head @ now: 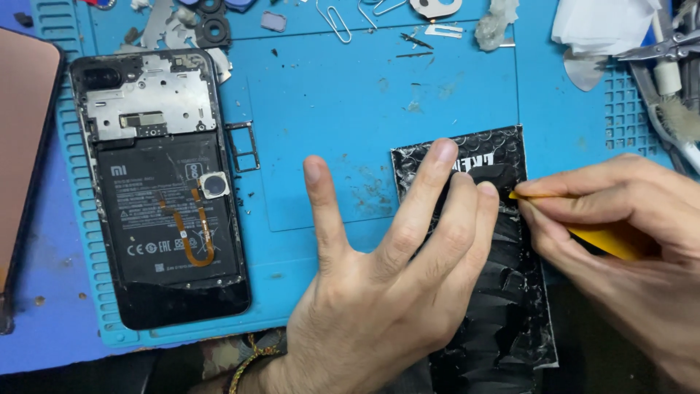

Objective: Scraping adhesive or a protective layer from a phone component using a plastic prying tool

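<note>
Black back cover (pixel 503 292) at the blue mat's (pixel 328 131) lower right edge, left hand (pixel 386 284) pressing it flat with fingers spread, right hand (pixel 627 241) pinching a yellow pick (pixel 605 237), opened phone (pixel 164 182) near the left edge.

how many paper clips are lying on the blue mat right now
2. One paper clip lies at the mat's top edge, centre; a second sits just right of it, cut off by the frame. Others may be hidden.

left hand (pixel 386 292) hides much of the black panel (pixel 503 292); its lower end is cut off.
</note>
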